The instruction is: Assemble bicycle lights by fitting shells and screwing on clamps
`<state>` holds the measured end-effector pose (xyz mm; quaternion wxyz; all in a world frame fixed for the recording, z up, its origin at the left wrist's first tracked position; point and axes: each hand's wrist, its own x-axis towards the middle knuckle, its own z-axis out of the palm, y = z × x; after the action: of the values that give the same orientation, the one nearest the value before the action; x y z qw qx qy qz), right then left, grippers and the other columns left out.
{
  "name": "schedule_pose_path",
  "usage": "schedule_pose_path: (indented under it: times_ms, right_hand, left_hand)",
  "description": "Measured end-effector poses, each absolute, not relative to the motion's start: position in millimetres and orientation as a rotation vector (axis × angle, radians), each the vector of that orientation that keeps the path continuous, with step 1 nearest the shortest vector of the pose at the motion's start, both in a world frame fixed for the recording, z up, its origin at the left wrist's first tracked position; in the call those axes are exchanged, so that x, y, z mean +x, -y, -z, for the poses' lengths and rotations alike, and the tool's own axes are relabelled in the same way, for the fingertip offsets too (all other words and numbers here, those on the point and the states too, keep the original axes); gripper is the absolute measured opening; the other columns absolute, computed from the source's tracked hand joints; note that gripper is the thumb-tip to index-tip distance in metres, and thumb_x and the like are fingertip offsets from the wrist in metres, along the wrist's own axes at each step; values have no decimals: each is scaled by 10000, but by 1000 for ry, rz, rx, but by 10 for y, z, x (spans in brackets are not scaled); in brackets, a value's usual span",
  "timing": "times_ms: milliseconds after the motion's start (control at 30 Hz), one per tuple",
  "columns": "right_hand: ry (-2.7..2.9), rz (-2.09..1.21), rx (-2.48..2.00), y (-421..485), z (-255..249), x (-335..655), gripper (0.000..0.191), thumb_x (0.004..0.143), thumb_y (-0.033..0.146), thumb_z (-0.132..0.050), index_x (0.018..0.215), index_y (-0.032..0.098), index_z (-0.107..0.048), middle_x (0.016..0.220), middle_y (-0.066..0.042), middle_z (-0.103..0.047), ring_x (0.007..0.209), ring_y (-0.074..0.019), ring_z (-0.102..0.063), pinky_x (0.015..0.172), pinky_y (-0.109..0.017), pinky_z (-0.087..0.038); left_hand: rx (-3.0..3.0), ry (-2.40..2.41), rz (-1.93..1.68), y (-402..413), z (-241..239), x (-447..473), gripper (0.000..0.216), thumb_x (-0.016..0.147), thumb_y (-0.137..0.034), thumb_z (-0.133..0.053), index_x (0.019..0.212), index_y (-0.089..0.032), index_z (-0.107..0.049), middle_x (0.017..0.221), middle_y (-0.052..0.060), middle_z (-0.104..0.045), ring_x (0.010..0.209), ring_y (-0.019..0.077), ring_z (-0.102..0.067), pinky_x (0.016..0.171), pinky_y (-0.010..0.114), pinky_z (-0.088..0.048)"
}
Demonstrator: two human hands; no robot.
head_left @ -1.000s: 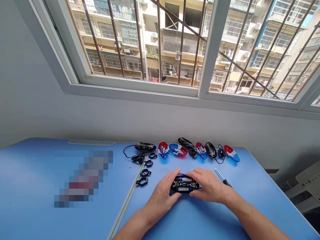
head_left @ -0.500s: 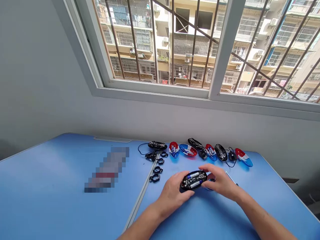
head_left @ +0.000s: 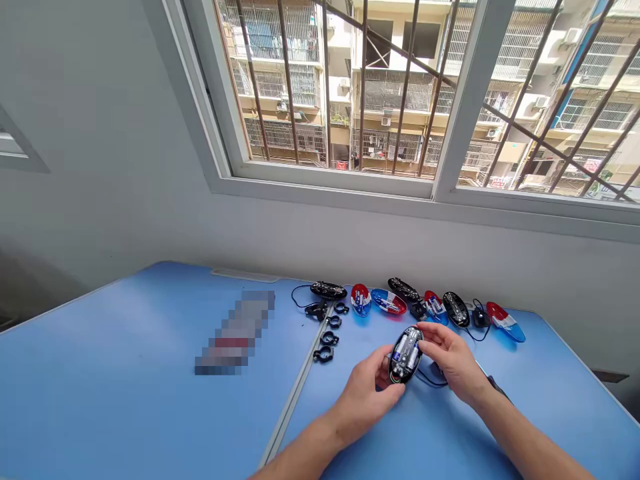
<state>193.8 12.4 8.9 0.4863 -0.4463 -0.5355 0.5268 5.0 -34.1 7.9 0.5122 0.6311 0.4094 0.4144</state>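
A black oval battery housing [head_left: 405,355] is held just above the blue table, tilted so its open face shows silvery batteries and a small circuit board. My left hand [head_left: 367,391] grips its lower left side, fingers behind and thumb at the bottom end. The fingers of my right hand [head_left: 451,357] close on its upper right edge. A thin black cable [head_left: 431,381] loops from near the housing under my right hand. Behind my right wrist lies a tool with a thin shaft and dark handle [head_left: 499,388], partly hidden.
Along the wall stand more black housings [head_left: 329,291], red-and-blue translucent covers [head_left: 389,302] and small black cabled units [head_left: 481,317]. Several black ring clamps [head_left: 329,338] line the seam of the blue table [head_left: 150,400]. A pixelated item [head_left: 235,333] lies on the left.
The housing has turned from lying lengthwise to nearly upright on end. My right hand has shifted to its upper right edge. The view has swung slightly left.
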Motion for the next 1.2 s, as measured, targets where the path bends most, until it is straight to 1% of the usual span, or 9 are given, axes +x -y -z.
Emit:
schedule_pose_path:
  times_ms: [100, 200, 267, 467, 667, 867, 967, 1033, 1200]
  right_hand:
    - [1263, -1345, -1077, -101, -93, 1908, 543, 609, 521, -805, 1020, 195, -663, 1046, -115, -715, 1062, -300, -638, 925, -441, -496]
    - [1271, -1356, -1077, -82, -94, 1881, 524, 615, 523, -800, 1004, 195, -673, 1028, -111, -720, 1044, -300, -644, 899, -437, -510]
    - [1285, -1353, -1078, -67, -103, 1861, 515, 618, 530, -796, 992, 197, -678, 1026, -108, -722, 1029, -296, -650, 888, -435, -517]
    - [1387, -1366, -1012, -2, -215, 1815, 473, 684, 547, -747, 1003, 209, -662, 1102, -104, -706, 1053, -277, -644, 945, -455, -496]
    - [1590, -1311, -867, 114, -309, 1765, 393, 820, 470, -642, 1137, 245, -585, 1193, -92, -670, 1134, -249, -613, 983, -461, -485]
    - [1814, -1086, -899, 150, -352, 1751, 360, 902, 336, -520, 1250, 241, -523, 1240, -83, -644, 1192, -217, -572, 1015, -449, -458]
    - [1883, -861, -988, 96, -406, 1885, 351, 914, 292, -467, 1256, 239, -521, 1255, -82, -627, 1195, -219, -556, 973, -425, -473]
    - [1988, -789, -1118, 84, -429, 1976, 322, 912, 265, -454, 1217, 240, -554, 1191, -78, -658, 1114, -224, -598, 894, -396, -505]
    - [2541, -557, -1240, 168, -333, 1942, 276, 855, 210, -562, 1126, 242, -610, 1003, -66, -692, 917, -242, -623, 754, -345, -507]
  left_hand:
    - [1416, -913, -1006, 368, 12, 99, 551, 685, -87, -617, 1226, -153, -535, 844, 11, -637, 793, 184, -598, 723, 286, -458]
    - [1226, -839, -1011, 374, 93, 136, 772, 646, -83, -676, 1363, -148, -398, 834, 5, -630, 791, 184, -623, 734, 295, -455]
    - [1109, -809, -968, 374, 91, 138, 829, 630, -91, -698, 1385, -146, -360, 806, 0, -638, 780, 188, -640, 723, 297, -458]
    - [949, -673, -769, 399, -130, 66, 533, 730, -236, -737, 1205, -137, -517, 847, 81, -717, 797, 203, -683, 772, 337, -485]
    - [813, -522, -739, 367, -136, 28, 525, 854, -411, -675, 1281, -192, -463, 975, 120, -718, 824, 219, -711, 767, 350, -493]
    - [752, -429, -739, 313, -64, 12, 429, 872, -506, -614, 1091, -138, -598, 931, 133, -731, 825, 277, -720, 754, 398, -517]
    - [708, -428, -808, 260, -115, -46, 453, 884, -532, -578, 1008, -102, -649, 931, 156, -742, 808, 269, -715, 756, 385, -521]
    - [676, -443, -906, 216, -167, -99, 435, 919, -513, -531, 1001, -105, -658, 937, 148, -745, 810, 269, -710, 755, 392, -527]
    - [555, -529, -1104, 131, -241, -172, 421, 1013, -416, -366, 945, -121, -658, 896, 116, -745, 812, 247, -700, 763, 403, -548]
